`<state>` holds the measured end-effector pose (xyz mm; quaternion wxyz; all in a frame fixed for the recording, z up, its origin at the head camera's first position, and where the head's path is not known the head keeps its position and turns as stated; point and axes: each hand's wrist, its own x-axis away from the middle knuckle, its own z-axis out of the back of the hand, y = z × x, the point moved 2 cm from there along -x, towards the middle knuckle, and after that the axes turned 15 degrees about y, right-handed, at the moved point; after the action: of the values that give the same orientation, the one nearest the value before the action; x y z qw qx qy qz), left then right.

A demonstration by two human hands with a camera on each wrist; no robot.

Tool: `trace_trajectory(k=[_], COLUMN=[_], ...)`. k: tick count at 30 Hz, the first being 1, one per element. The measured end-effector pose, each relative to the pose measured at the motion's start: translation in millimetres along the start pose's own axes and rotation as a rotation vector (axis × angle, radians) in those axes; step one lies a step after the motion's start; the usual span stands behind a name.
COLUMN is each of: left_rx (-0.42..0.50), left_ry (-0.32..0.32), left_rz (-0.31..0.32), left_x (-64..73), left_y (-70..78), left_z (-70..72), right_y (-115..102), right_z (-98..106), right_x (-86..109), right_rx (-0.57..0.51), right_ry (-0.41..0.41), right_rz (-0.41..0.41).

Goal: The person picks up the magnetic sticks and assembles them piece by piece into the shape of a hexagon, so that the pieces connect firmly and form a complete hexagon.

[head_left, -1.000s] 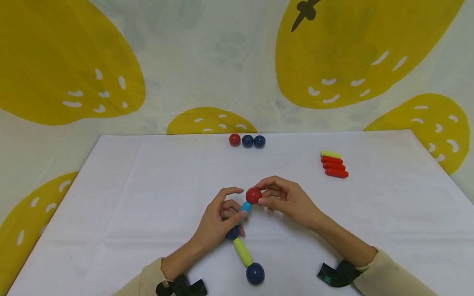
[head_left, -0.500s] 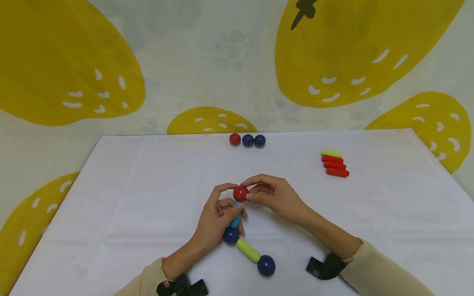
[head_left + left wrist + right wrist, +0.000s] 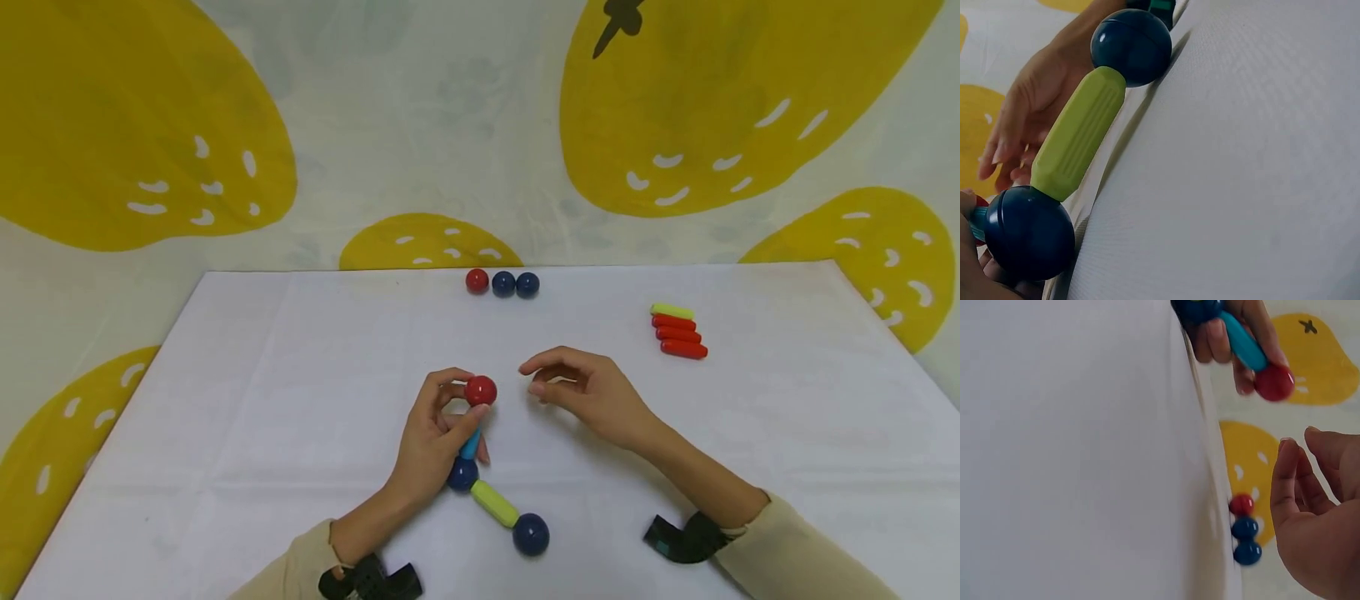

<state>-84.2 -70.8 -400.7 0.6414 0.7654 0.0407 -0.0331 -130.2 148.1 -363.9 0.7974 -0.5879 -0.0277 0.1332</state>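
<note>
My left hand grips a chain of building balls and rods by its light blue rod, partly covered by the thumb. A red ball tops that rod, near the left index finger. Below the hand come a dark blue ball, a yellow-green rod and another dark blue ball, joined end to end and slanting down to the right. To the right of the red ball, my right hand hovers apart from it with loosely bent fingers; the right wrist view shows nothing between them.
At the back of the white table sit a loose red ball and two dark blue balls in a row. Several rods lie side by side at the back right: a yellow-green rod and red rods.
My right hand brought the red ball left onto the light blue rod, let go and drew back to the right. The lower end of the chain swung right, then slightly back.
</note>
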Motion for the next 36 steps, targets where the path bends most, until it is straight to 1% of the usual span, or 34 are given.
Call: trace_trajectory(k=[3,8,11,15,19,21,24,27,32,36], left_rx=[-0.023,-0.078,-0.095,-0.118,-0.132,-0.122,-0.102,-0.105,-0.135,-0.122], left_ry=[-0.003,-0.003,-0.005,-0.011,-0.007,-0.007,-0.008,-0.006,-0.001,-0.004], left_rz=[0.013,0.006,0.009,0.026,0.024,0.014,0.009,0.013,0.021,0.023], left_x=[0.4,1.2,1.3,2.5,2.8,2.2,1.5,1.4,1.5,1.2], left_y=[0.3,0.9,-0.2,-2.2,-3.5,-4.0,-4.0,-3.3,-2.0,-2.5], left_z=[-1.6,-1.2,-0.5,0.2,1.0,0.4,-0.7,-1.2,0.5,1.0], right_y=[4,5,8,22,39,46,51,55,62,66], right_z=[23,61,84,113,137,147,156,161,161,159], right_x=[2.5,5.6,11.1,22.0,30.0,31.8,32.5,33.4,34.3,35.9], right_rx=[0.031,0.083,0.145,0.262,0.362,0.411,0.483,0.525,0.576,0.597], right_ry=[0.064,0.183,0.263,0.354,0.416,0.44,0.459,0.442,0.422,0.413], right_rz=[0.0,0.014,0.03,0.028,0.007,-0.007,-0.042,-0.067,-0.121,-0.123])
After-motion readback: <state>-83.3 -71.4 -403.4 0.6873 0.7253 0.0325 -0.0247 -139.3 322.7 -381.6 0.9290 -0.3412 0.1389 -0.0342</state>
